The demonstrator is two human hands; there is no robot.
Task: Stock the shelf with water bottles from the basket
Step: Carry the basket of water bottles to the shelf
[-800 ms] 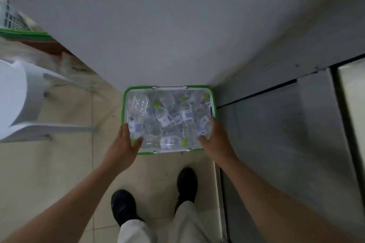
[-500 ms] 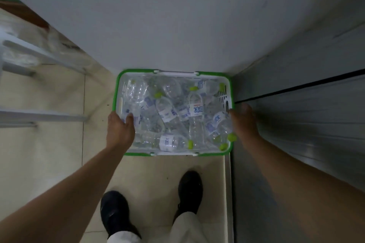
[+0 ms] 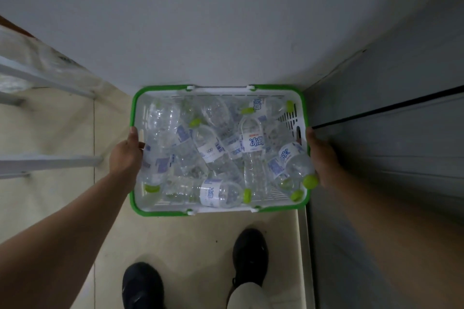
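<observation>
Your left hand (image 3: 126, 155) grips the basket's (image 3: 163, 213) left rim, thumb inside; your right hand (image 3: 324, 158) holds the right rim, fingers hidden. The basket is against the far wall (image 3: 226, 20), bottles (image 3: 251, 143) piled inside.

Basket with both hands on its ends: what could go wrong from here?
The bottles lie loosely piled; one by the right hand has its cap at the basket rim, so a tilt could spill it.
The left hand grips only the rim; a slip could drop the load by the shoes.

Arms outstretched; left grip (image 3: 126, 155), right grip (image 3: 322, 158) each clasp basket (image 3: 160, 213) side.
</observation>
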